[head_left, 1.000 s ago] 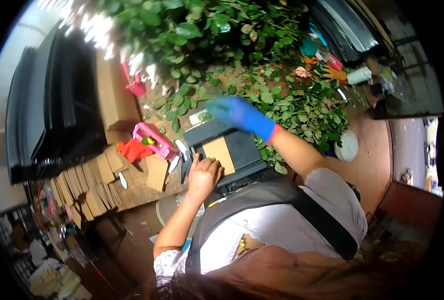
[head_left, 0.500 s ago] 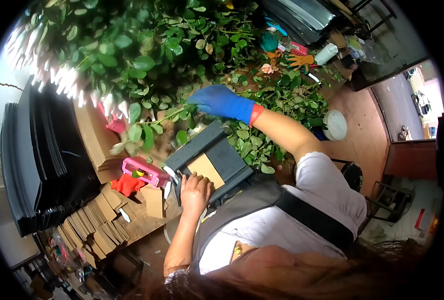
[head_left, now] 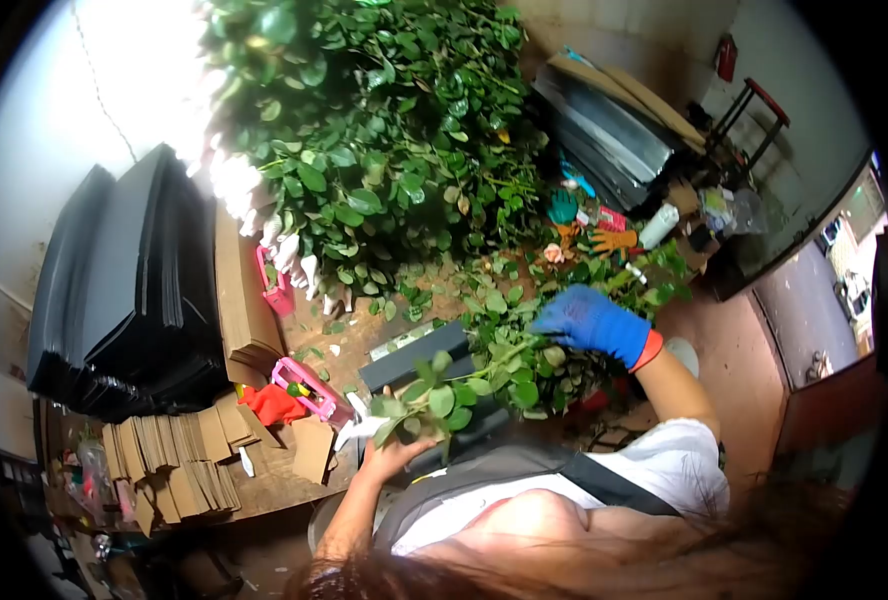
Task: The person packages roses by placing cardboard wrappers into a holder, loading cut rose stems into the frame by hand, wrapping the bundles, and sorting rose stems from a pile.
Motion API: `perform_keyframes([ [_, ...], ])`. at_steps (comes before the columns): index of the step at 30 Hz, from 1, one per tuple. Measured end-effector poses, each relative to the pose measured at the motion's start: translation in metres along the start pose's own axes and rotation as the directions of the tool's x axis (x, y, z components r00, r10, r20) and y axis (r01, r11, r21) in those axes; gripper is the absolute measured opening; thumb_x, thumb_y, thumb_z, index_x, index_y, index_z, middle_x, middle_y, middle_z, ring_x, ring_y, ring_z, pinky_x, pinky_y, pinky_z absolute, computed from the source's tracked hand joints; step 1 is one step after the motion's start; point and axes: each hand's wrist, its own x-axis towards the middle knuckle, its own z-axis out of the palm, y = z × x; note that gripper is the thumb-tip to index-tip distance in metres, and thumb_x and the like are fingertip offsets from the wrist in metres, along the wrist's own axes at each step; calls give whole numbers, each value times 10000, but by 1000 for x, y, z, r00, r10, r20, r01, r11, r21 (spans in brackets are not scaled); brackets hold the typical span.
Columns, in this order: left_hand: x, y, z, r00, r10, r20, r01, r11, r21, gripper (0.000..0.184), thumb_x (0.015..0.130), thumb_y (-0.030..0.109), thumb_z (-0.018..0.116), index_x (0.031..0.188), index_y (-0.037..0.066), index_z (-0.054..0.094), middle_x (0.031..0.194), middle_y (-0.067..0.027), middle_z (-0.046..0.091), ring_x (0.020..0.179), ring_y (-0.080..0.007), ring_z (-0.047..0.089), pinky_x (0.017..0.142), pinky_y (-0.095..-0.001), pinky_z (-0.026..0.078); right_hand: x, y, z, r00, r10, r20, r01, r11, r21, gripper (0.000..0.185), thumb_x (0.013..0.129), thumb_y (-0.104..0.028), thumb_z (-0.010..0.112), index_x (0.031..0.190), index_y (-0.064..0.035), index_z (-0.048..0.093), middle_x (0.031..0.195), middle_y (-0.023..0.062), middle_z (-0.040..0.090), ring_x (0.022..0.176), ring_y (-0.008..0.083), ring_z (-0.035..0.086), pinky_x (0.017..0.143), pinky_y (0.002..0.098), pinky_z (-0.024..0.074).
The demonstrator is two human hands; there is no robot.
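Observation:
A leafy rose stem [head_left: 499, 360] with a white-wrapped bud [head_left: 362, 428] stretches between my hands. My right hand [head_left: 596, 325], in a blue knitted glove with a red cuff, is closed around the stem's leafy far end and slightly blurred. My bare left hand [head_left: 402, 457] is by the bud end; leaves cover most of its fingers, so its grip is hidden. Beneath the stem is a dark grey ridged box or stand [head_left: 416, 357], partly covered by leaves. Cut leafy stems [head_left: 564, 385] lie under and around my right hand.
A big pile of leafy stems [head_left: 384, 150] with white-wrapped heads fills the table's back. Black sheets [head_left: 149, 280] stand at left, with cardboard pieces [head_left: 169, 450] in front. A pink tool [head_left: 309, 390] and red cloth [head_left: 272, 405] lie nearby. An orange glove [head_left: 614, 241] and white bottle [head_left: 659, 227] lie at right.
My right hand has drawn the rose stem to the right and toward me, away from the pile. Its bud end is now at my left hand, which was resting on the cardboard. The view has shifted.

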Motion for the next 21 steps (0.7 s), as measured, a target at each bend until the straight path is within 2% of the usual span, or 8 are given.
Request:
perform_keyframes([
  [1,2,43,-39,989,-133,-59,106,937,-332,803,763,504,823,1391,97,535,1407,-211,532,1291,-331,529,1044,-404,461,-13,12,26,990,92,112,-94,995,15,354,847,-271,725,1198,-293,685,1107,14,699,1031,254,655,858,419,512],
  [3,0,42,-41,993,-115,-30,113,992,-49,958,666,416,916,1442,72,473,1320,-209,599,1269,-418,527,1097,-470,414,-28,19,62,972,104,213,-126,988,91,307,855,-273,719,1161,-269,695,1063,48,708,980,302,672,834,447,533],
  [4,-3,44,-36,967,-250,-44,227,927,-299,1029,664,424,915,1489,79,405,1290,-211,614,1278,-434,516,1126,-480,374,-35,24,83,957,112,267,-138,987,80,289,859,-288,710,1146,-257,697,1049,65,712,953,318,678,815,461,539],
  [6,-4,45,-33,953,-300,-35,269,895,-355,1219,674,435,904,1592,100,175,1247,-198,636,1305,-383,519,1201,-513,251,-45,38,122,922,144,360,-168,985,37,270,860,-312,693,1120,-237,698,1037,96,716,920,344,684,796,480,545],
  [10,-3,35,-30,997,-72,-1,71,984,-165,288,831,310,774,1069,150,760,1238,-85,632,1250,-296,564,1194,-634,177,-33,57,109,884,167,437,-213,975,58,393,825,-392,681,1171,-206,694,1060,127,717,970,358,684,863,481,539],
  [12,0,36,-33,998,-56,31,60,985,-159,298,826,316,779,1064,140,755,1214,-81,627,1211,-293,578,1188,-629,192,-2,64,68,886,208,415,-278,954,114,503,821,-436,663,1255,-181,669,1115,130,708,1033,338,679,914,467,529],
  [17,1,33,-34,999,-2,54,10,989,-145,277,844,327,765,999,98,746,1219,-126,585,1197,-330,552,1162,-620,243,109,107,-39,981,82,-173,-57,988,144,477,889,-419,647,1297,-172,646,1250,134,663,1099,333,641,963,446,520],
  [21,5,36,-38,995,8,96,3,993,-114,265,855,283,749,1028,83,725,1241,-154,565,1199,-361,525,1097,-521,331,220,127,-122,930,15,-367,111,940,321,538,938,-377,640,1403,-114,571,1401,164,587,1242,318,596,1077,418,460],
])
